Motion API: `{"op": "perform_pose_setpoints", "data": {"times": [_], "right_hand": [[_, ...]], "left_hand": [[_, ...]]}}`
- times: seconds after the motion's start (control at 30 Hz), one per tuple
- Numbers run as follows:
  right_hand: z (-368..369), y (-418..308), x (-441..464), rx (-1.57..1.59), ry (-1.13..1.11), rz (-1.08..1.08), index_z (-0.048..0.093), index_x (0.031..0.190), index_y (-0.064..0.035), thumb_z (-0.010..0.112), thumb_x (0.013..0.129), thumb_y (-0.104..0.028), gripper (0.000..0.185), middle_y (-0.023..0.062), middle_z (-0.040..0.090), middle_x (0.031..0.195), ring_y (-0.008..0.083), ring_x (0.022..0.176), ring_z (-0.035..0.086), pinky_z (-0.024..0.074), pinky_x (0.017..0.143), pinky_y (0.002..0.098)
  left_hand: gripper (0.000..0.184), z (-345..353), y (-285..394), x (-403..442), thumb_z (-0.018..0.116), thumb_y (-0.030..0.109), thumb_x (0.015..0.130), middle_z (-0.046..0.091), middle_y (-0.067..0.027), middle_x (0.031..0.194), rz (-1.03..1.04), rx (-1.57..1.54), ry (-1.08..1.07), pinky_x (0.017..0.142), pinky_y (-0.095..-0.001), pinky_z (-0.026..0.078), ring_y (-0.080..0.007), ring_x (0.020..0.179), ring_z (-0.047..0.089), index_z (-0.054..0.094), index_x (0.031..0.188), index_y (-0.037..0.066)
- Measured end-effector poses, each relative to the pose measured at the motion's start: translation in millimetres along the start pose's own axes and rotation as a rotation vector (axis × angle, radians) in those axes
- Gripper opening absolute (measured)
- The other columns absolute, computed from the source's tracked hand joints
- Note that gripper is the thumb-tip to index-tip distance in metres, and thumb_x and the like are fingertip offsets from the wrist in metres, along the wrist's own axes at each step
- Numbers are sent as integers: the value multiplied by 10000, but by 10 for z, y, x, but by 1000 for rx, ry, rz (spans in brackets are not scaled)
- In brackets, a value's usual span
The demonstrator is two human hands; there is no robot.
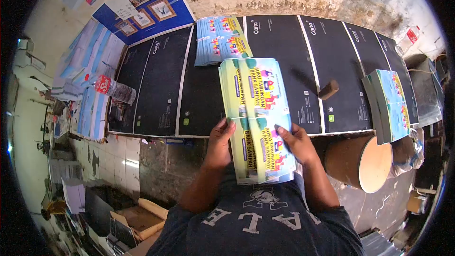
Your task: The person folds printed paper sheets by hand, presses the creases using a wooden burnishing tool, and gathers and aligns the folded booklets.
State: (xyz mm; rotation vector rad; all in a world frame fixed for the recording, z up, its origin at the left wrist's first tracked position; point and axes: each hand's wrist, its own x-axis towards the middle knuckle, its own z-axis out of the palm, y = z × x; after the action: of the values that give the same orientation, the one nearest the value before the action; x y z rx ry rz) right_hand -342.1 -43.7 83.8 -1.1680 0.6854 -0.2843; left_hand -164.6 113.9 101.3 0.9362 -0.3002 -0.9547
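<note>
A stack of printed cover sheets, with colourful cartoon figures and the words "Buku Tabungan Bank Sampah", is held up in front of my chest at the table's near edge. My left hand grips its left edge, thumb on top. On the right edge my right hand does the same, fingers curled underneath and mostly hidden. The sheets fan slightly out of line. Just beyond them lies a pile of similar sheets, and another thick pile sits at the table's right end.
Black panels marked "Carta" cover the table. A short wooden block stands right of centre. At left a plastic bottle lies beside stacked paper. A round drum is below the table at right, an open carton at lower left.
</note>
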Motion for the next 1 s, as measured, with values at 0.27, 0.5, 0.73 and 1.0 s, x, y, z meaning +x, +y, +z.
{"op": "perform_pose_setpoints", "data": {"times": [0.27,0.5,0.73,1.0], "right_hand": [[-11,124,74,-172,67,-59,613,1166,77,659,952,-366,493,150,710,1029,188,945,640,517,848,351],[-5,-58,48,128,47,52,620,1166,61,694,950,-253,389,99,710,1044,131,895,648,527,802,273],[-203,-49,92,-113,133,35,579,1184,98,649,971,-300,456,110,702,1006,182,917,649,530,776,324],[-236,43,108,108,131,56,658,1093,47,659,967,-237,310,95,723,967,133,839,659,531,751,278]], "left_hand": [[368,-49,7,-11,573,244,1008,665,-86,1179,-62,6,-23,889,-332,528,-174,1020,659,563,1274,-11],[391,-61,37,-2,557,221,1009,645,-112,1241,-27,-79,-12,973,-365,492,-211,1103,638,532,1322,-11],[389,-75,101,-16,560,242,1010,657,-105,1199,-40,-80,-7,938,-348,517,-192,1074,648,534,1302,-14],[425,-124,96,4,530,252,1017,633,-146,1251,-4,-55,-19,965,-390,517,-237,1111,640,484,1351,-8]]}}
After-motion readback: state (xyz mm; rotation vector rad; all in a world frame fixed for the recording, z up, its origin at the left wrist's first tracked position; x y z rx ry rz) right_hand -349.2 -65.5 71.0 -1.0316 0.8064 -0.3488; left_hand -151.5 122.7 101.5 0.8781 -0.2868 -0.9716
